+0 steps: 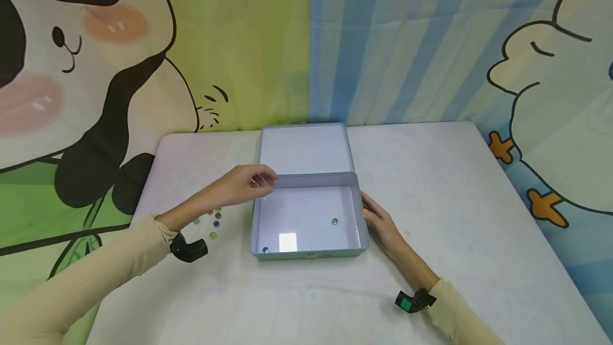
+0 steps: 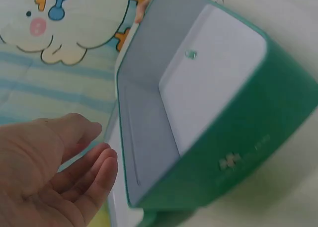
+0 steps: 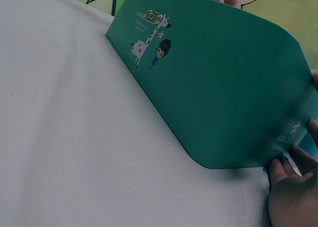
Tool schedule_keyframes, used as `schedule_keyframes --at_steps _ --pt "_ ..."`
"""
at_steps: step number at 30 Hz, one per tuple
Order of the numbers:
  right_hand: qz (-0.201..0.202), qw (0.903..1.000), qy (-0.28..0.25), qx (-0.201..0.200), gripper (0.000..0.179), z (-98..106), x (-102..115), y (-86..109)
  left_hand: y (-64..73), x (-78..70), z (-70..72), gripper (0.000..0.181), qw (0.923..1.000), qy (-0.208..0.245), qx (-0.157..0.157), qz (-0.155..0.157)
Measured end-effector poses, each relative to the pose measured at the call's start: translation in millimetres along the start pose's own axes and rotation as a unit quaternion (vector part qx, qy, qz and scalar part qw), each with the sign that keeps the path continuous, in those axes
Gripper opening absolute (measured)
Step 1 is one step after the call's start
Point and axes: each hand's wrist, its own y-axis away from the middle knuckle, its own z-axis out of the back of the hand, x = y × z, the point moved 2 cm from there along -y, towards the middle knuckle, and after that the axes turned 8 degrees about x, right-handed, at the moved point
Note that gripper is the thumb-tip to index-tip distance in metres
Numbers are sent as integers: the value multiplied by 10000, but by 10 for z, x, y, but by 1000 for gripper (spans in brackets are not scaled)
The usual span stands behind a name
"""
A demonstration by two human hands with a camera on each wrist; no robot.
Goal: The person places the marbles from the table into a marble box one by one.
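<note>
A green rectangular tin box [image 1: 311,254] with a pale inside rests on the table, its hinged lid [image 1: 306,148] laid back. Inside are a small glassy green marble [image 1: 334,221] near the right and a blue one [image 1: 265,249] in the front left corner. Over the box's back left corner hovers my left hand [image 1: 249,181], fingers loosely bent with nothing visible between them; the left wrist view shows its fingers [image 2: 94,180] apart from the box. My right hand [image 1: 380,222] touches the right outer wall, its fingers [image 3: 280,170] spread along the end of the box.
Several small coloured marbles, among them a blue one [image 1: 217,223] and a yellow one [image 1: 213,235], lie left of the box, partly behind the left forearm. A white cloth [image 1: 431,174] covers the table. Cartoon-printed curtains [image 1: 239,41] hang behind it.
</note>
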Motion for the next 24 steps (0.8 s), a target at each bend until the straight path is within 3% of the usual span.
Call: schedule_keyframes --at_steps 7,13,19,24 --pt "-31 9999 56 94 61 14 -6 4 309 315 107 27 9980 -125 -327 522" --pt "28 9999 -63 158 60 -4 -25 -5 718 695 138 24 9944 -553 -458 778" --pt "43 9999 -37 161 61 -7 -12 4 1155 1054 -41 24 9863 -571 -878 1274" --pt "72 9998 -42 195 63 -11 -7 0 1388 1257 -257 29 9768 -390 -1165 1753"
